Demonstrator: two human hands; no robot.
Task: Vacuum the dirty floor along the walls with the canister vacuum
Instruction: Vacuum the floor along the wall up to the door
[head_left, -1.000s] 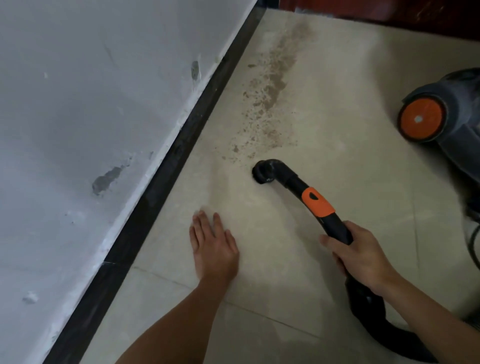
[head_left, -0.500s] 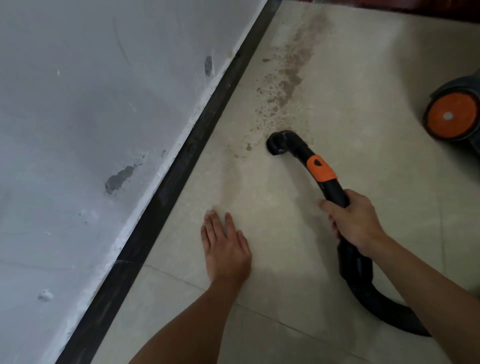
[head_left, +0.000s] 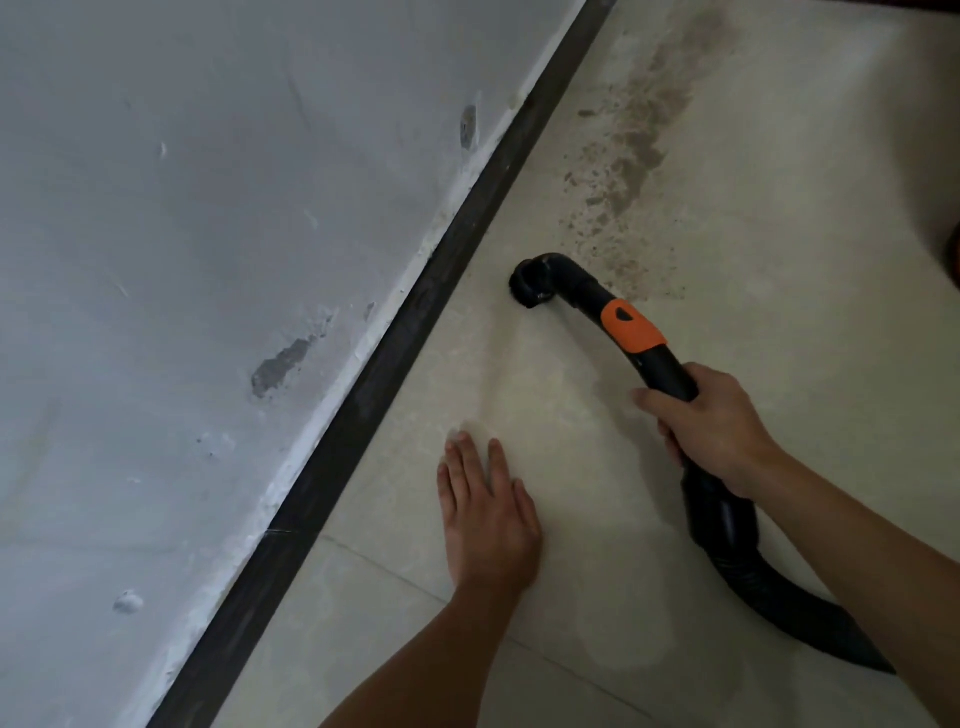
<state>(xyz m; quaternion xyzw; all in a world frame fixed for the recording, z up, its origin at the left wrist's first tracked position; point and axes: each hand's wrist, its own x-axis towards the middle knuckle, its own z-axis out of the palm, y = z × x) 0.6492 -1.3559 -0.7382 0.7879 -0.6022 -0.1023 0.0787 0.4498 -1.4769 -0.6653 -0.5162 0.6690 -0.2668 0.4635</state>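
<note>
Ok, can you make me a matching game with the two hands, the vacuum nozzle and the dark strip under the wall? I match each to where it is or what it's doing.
1. left hand
2. right hand
3. nozzle
4. skirting strip

A. grips the vacuum tube
B. lies flat on the floor
C. runs along the foot of the wall
D. sits by the near end of the dirt trail

Pairs: 1-B, 2-A, 3-D, 4-C.

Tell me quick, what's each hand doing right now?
Left hand: open, fingers straight, flat on the floor.
Right hand: closed around the black vacuum hose handle.
</note>
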